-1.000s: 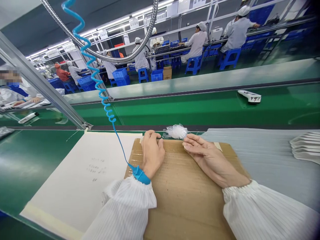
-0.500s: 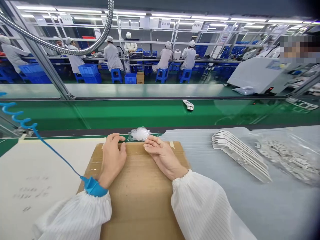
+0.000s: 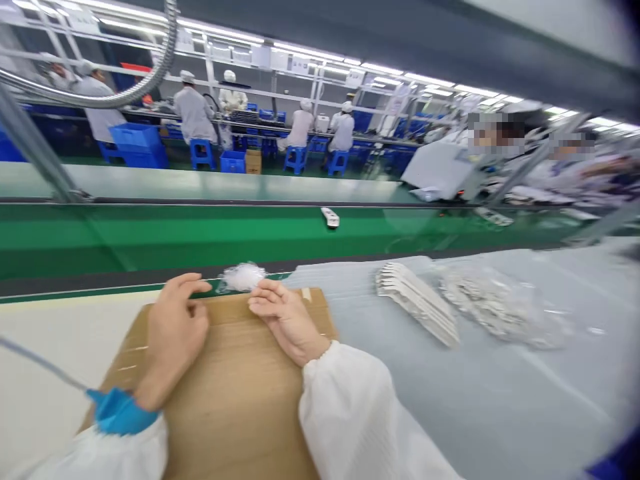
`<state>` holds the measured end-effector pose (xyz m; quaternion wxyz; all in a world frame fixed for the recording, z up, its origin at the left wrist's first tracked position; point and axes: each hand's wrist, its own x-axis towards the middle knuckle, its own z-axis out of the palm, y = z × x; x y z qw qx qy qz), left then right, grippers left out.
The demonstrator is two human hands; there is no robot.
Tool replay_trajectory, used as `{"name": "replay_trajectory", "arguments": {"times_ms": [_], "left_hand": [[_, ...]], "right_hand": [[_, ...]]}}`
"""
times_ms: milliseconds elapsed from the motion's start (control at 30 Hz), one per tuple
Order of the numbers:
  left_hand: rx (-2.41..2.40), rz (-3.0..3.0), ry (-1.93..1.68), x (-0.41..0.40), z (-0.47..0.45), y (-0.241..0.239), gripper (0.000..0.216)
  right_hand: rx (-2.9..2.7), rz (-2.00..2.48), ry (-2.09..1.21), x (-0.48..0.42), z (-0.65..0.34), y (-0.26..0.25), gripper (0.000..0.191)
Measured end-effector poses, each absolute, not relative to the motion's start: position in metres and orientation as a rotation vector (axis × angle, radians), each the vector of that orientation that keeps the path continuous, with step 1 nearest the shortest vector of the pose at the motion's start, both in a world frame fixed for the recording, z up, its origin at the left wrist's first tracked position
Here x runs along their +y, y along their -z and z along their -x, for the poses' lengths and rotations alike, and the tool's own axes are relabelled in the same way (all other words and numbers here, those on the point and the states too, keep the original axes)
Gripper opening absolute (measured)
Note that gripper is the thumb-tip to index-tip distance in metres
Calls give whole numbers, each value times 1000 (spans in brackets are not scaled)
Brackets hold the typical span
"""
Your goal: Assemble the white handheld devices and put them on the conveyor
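Cardboard (image 3: 240, 400) lies under both hands on the surface, and the work I read here is picking from the small white, fluffy-looking clump (image 3: 243, 275) that sits at the sheet's far edge, just before the green belt (image 3: 200, 233). The left hand (image 3: 173, 327), with a blue wrist strap (image 3: 120, 412) behind it, lies palm down with its fingers loosely curled and grasping nothing; its forefinger stretches toward the clump but stops short of it. The right hand (image 3: 280, 320) is turned on its side, fingers (image 3: 260, 301) released and spread, their tips at the clump's near edge; whether they touch it I cannot tell. I judge that nothing is lifted yet, so this is the reach before a pick. A next move would call for a light pinch on the clump's edge, since it looks loose and easy to scatter. A fanned stack of white parts (image 3: 417, 303) and a clear bag of small pieces (image 3: 495, 307) lie well apart on the right.
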<state>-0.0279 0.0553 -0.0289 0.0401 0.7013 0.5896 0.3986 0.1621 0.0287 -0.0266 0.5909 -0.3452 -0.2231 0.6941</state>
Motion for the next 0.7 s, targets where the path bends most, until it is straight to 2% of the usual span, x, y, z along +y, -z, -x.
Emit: {"name": "replay_trajectory", "arguments": {"times_ms": [300, 700], "left_hand": [[1839, -2140, -1136, 55, 27, 22, 26], [1664, -1962, -1286, 55, 17, 30, 25]], "right_hand": [[-516, 834, -1618, 30, -161, 23, 55], [-646, 867, -1583, 31, -162, 31, 50]]}}
